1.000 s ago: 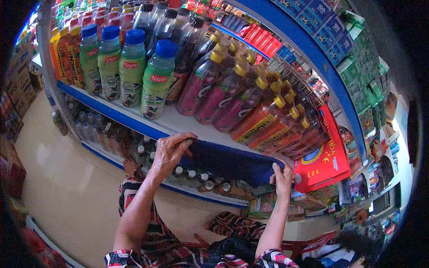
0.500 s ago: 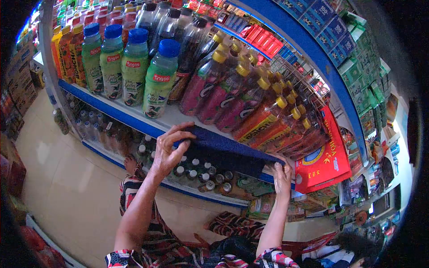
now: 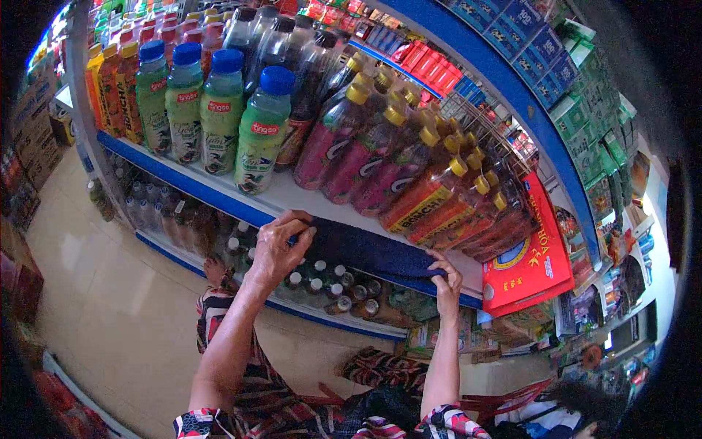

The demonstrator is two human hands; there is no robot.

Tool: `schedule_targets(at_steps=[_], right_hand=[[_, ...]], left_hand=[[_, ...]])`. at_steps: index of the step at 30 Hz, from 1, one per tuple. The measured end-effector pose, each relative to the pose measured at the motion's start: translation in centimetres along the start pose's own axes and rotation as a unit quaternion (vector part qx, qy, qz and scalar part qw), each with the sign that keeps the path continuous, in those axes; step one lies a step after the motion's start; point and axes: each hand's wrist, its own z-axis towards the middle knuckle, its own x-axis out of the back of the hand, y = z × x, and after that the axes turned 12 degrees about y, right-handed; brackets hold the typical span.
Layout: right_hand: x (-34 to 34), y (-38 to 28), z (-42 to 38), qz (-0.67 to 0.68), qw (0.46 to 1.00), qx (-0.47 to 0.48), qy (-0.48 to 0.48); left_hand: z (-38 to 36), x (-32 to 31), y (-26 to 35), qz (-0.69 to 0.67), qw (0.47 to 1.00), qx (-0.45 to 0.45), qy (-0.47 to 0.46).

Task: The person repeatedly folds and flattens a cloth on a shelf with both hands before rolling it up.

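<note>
A dark blue cloth (image 3: 369, 250) stretches along the front edge of the white shelf (image 3: 289, 192), partly over its blue trim. My left hand (image 3: 281, 243) pinches the cloth's left end, thumb and fingers closed at the shelf edge. My right hand (image 3: 447, 276) grips the right end with bent fingers. Just behind the cloth stand purple-labelled bottles (image 3: 344, 157) and orange-labelled Boncha bottles (image 3: 420, 212) with yellow caps. Green Tingco bottles (image 3: 259, 143) with blue caps are beyond my left hand. A red bag or packet (image 3: 530, 267) lies to the right of my right hand.
White-capped bottles (image 3: 316, 284) fill the lower shelf below my hands. Blue and green packs (image 3: 545, 55) line the upper right. Cartons (image 3: 36, 124) are stacked at the far left beside the tiled floor (image 3: 110, 271). Part of a person's dark hair (image 3: 585, 402) shows at the lower right.
My right hand has moved a little left along the shelf edge with its end of the cloth, away from the red packet. My left hand has dipped slightly.
</note>
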Motion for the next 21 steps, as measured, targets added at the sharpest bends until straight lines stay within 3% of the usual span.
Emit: schedule_targets(at_steps=[10,15,18,21], right_hand=[[0.1,1.5,-0.4,-0.112,0.989,0.076,-0.054],[0.1,-0.1,-0.6,-0.123,0.984,0.116,-0.061],[-0.7,-1.3,-0.9,-0.141,0.981,0.127,0.046],[-2.6,-3.4,-1.1,-0.219,0.953,0.206,0.026]], left_hand=[[0.0,-0.4,-0.8,0.115,0.981,-0.153,0.038],[-0.2,-0.4,-0.3,0.179,0.979,-0.093,0.033],[-0.5,-0.4,-0.5,0.218,0.974,-0.066,0.005],[-0.5,-0.7,-0.1,0.223,0.974,-0.049,0.004]])
